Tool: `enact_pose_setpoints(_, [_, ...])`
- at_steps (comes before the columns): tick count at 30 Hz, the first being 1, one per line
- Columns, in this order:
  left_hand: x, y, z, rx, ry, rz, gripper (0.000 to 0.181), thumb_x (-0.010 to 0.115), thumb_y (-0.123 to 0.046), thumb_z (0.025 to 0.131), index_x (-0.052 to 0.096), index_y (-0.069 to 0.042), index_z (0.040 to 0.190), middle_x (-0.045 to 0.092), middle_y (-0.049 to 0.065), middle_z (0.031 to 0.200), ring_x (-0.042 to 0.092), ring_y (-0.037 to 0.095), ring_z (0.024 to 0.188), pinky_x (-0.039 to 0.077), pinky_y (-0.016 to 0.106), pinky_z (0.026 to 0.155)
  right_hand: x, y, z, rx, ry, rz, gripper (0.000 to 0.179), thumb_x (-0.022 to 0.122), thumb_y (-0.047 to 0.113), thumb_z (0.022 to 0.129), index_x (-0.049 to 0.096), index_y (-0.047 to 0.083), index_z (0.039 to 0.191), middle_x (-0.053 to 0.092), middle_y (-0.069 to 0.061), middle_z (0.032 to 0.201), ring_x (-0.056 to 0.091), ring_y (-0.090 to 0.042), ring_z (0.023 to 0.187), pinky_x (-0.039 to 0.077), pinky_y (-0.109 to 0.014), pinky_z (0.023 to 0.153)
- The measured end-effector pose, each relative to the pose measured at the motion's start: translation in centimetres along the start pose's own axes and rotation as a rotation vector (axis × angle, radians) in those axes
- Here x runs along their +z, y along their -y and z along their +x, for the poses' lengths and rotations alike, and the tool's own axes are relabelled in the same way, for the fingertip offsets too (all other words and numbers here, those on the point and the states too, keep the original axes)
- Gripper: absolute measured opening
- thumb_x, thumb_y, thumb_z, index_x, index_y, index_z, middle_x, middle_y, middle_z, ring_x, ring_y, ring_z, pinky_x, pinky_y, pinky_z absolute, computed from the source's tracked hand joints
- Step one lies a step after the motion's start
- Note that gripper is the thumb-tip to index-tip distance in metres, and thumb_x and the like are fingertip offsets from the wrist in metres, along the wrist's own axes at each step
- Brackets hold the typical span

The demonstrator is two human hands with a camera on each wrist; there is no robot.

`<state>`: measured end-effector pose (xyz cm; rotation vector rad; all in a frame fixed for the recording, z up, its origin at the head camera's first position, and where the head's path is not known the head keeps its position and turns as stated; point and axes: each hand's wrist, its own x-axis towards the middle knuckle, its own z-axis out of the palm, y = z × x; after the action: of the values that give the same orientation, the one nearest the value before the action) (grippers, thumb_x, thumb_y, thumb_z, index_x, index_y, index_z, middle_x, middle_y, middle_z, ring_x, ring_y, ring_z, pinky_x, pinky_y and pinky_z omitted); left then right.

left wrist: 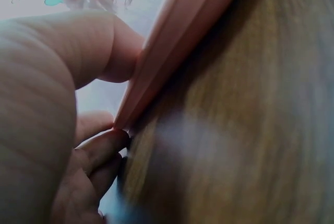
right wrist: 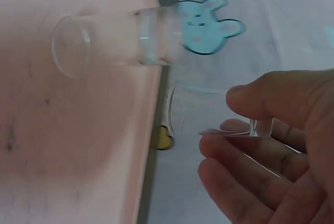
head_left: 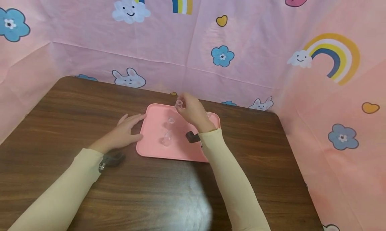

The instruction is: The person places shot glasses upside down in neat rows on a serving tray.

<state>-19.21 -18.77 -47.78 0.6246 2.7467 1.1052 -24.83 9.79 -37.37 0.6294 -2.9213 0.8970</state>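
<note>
My right hand (head_left: 193,111) pinches a small clear shot glass (right wrist: 195,110) over the far edge of a pink tray (head_left: 153,150). In the right wrist view, the thumb is on one side of its base end and fingers are on the other. Near it in that view, another clear glass (right wrist: 112,41) stands on the tray. My left hand (head_left: 122,133) is spread at the tray's left side, thumb and fingertips right at the rim. More clear glasses stand on the tray: one glass (head_left: 171,120) in the middle and some glassware (head_left: 166,139) nearer the front.
Partly behind the right hand, a clear piece (head_left: 208,114) shows at the tray's far right corner. The tray lies on a dark wooden table (head_left: 156,194). Pink patterned cloth (head_left: 169,40) rises behind the table and along both sides.
</note>
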Motion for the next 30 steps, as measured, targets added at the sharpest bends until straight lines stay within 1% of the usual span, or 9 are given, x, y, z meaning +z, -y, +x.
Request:
enact_pose_setpoints(2, [0.1,0.1,0.1,0.005,-0.004,0.002,0.078,0.072,-0.017,0.091,0.036,-0.001,0.159,0.036,0.024,0.163,0.024,0.044,0.154,-0.005,0.058,0.127,0.6,0.0,0.8,0.014,0.050,-0.027,0.020,0.064,0.017,0.100,0.059,0.008,0.117,0.063,-0.005,0.106,0.057,-0.019,0.092,0.050,-0.032,0.082])
enact_pose_setpoints(5, [0.4,0.2,0.1,0.015,-0.007,0.005,0.078,0.072,-0.016,0.091,0.036,-0.001,0.158,0.036,0.024,0.162,0.025,0.044,0.154,-0.004,0.058,0.127,1.3,-0.1,1.5,0.034,0.094,-0.065,0.024,0.065,0.016,0.100,0.059,0.007,0.121,0.065,-0.005,0.105,0.058,-0.019,0.090,0.051,-0.032,0.080])
enact_pose_setpoints(9, [0.3,0.1,0.0,0.013,-0.010,0.002,0.078,0.072,-0.016,0.090,0.036,-0.001,0.158,0.036,0.024,0.163,0.024,0.043,0.154,-0.005,0.057,0.127,1.9,-0.4,1.9,0.051,0.107,-0.089,0.024,0.065,0.015,0.099,0.059,0.009,0.122,0.067,-0.005,0.104,0.060,-0.019,0.089,0.052,-0.032,0.079])
enact_pose_setpoints(13, [0.1,-0.2,-0.2,0.003,-0.013,-0.005,0.078,0.071,-0.015,0.090,0.035,-0.001,0.158,0.035,0.025,0.163,0.024,0.043,0.154,-0.005,0.057,0.127,2.4,-0.6,2.1,0.050,0.121,-0.081,0.023,0.064,0.014,0.100,0.059,0.011,0.122,0.068,-0.006,0.104,0.062,-0.019,0.088,0.053,-0.033,0.080])
enact_pose_setpoints(21, [0.0,-0.4,-0.4,-0.001,-0.019,-0.004,0.078,0.071,-0.015,0.090,0.036,0.000,0.158,0.036,0.026,0.162,0.025,0.044,0.154,-0.005,0.058,0.127,2.9,-1.1,2.0,0.053,0.163,-0.055,0.019,0.065,0.015,0.101,0.061,0.011,0.119,0.070,-0.006,0.110,0.065,-0.021,0.098,0.055,-0.035,0.087])
enact_pose_setpoints(23, [0.0,-0.4,-0.4,-0.007,-0.015,-0.006,0.078,0.071,-0.014,0.090,0.036,-0.001,0.158,0.036,0.025,0.162,0.024,0.043,0.154,-0.005,0.057,0.127,2.6,-1.2,1.9,0.046,0.173,-0.062,0.024,0.066,0.017,0.100,0.060,0.011,0.123,0.070,-0.006,0.115,0.066,-0.021,0.105,0.055,-0.035,0.092])
enact_pose_setpoints(26, [-0.1,-0.5,-0.4,-0.007,-0.007,-0.010,0.078,0.071,-0.015,0.091,0.035,-0.001,0.158,0.035,0.025,0.163,0.024,0.044,0.154,-0.005,0.058,0.127,1.1,-1.2,0.9,0.014,0.165,-0.054,0.036,0.069,0.019,0.100,0.058,0.007,0.132,0.069,-0.009,0.124,0.066,-0.023,0.116,0.054,-0.036,0.100])
enact_pose_setpoints(28, [-0.2,-0.6,-0.4,0.001,-0.004,-0.019,0.078,0.071,-0.016,0.091,0.035,0.000,0.158,0.035,0.026,0.162,0.024,0.045,0.153,-0.005,0.059,0.127,-0.5,-1.3,-0.5,-0.026,0.126,-0.025,0.041,0.070,0.018,0.099,0.057,0.004,0.136,0.068,-0.011,0.127,0.065,-0.025,0.119,0.054,-0.038,0.103])
enact_pose_setpoints(30, [-0.4,-0.6,-0.4,0.008,-0.005,-0.019,0.077,0.071,-0.016,0.091,0.036,0.001,0.158,0.035,0.027,0.162,0.024,0.045,0.153,-0.005,0.059,0.126,-2.2,-1.7,-2.5,-0.071,0.060,0.034,0.041,0.070,0.016,0.099,0.057,0.002,0.135,0.067,-0.014,0.127,0.066,-0.027,0.118,0.055,-0.041,0.102])
